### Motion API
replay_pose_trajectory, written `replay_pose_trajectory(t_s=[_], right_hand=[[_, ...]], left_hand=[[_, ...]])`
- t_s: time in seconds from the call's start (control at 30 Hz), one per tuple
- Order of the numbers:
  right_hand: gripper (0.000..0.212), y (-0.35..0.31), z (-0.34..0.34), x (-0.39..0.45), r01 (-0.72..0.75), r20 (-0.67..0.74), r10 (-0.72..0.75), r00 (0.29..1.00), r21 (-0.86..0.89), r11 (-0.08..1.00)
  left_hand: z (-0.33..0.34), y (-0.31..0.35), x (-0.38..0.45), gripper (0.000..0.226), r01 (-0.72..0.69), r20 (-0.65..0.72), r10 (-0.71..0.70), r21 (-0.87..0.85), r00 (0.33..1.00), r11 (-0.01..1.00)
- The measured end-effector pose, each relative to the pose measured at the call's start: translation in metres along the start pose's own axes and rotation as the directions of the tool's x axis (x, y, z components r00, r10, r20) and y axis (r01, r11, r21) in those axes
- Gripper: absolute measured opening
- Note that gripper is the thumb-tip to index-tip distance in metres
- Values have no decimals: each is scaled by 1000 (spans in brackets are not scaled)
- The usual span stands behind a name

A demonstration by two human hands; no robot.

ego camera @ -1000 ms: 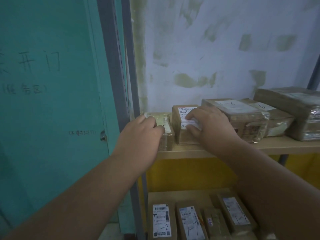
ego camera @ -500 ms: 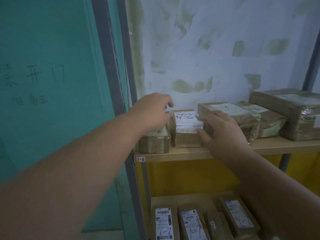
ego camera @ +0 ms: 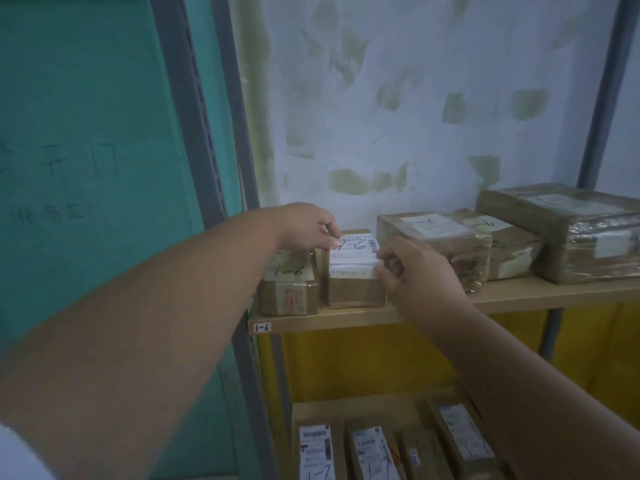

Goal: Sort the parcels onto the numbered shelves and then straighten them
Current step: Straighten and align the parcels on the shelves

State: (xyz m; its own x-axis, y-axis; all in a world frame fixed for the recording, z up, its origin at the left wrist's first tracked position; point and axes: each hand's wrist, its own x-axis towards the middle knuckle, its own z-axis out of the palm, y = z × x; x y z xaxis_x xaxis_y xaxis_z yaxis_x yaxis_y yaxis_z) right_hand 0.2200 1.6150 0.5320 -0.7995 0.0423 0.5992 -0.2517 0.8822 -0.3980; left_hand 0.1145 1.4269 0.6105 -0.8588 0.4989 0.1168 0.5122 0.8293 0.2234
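More boxes [ego camera: 377,452] lie on the low shelf [ego camera: 363,407]; above, on the shelf marked 1-6 [ego camera: 450,308], the right hand [ego camera: 412,271] and left hand [ego camera: 308,226] pinch the small middle parcel [ego camera: 353,271] with curled fingers; turn it slowly and keep it flat; the parcel marked 1-6 [ego camera: 289,289] touches one side and a wrapped parcel [ego camera: 436,244] crowds the other.

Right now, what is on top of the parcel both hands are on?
A white label marked 1-6. The left hand covers its far left corner, the right hand its right edge.
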Motion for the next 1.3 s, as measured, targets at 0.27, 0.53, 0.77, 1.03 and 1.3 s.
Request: replay_pose_trajectory(t_s=[0.27,0.53,0.77,1.03,1.3], right_hand=[[13,-4,1,-2,21,-5,-21,1000,30,999],[14,-4,3,-1,30,19,-31,999,11,999],[23,-6,8,2,37,31,-37,999,-6,999],[22,-5,8,7,45,54,-45,998,-3,999],[28,-4,12,9,73,60,-71,996,-25,997]], left_hand=[[3,0,-17,33,37,-22,-36,10,999,999],[8,3,-33,38,106,-91,-103,22,990,994],[4,17,-70,61,32,209,-95,285,973,958],[17,-1,-72,52,58,62,-82,318,995,946],[20,1,-69,60,63,35,-78,325,996,943]])
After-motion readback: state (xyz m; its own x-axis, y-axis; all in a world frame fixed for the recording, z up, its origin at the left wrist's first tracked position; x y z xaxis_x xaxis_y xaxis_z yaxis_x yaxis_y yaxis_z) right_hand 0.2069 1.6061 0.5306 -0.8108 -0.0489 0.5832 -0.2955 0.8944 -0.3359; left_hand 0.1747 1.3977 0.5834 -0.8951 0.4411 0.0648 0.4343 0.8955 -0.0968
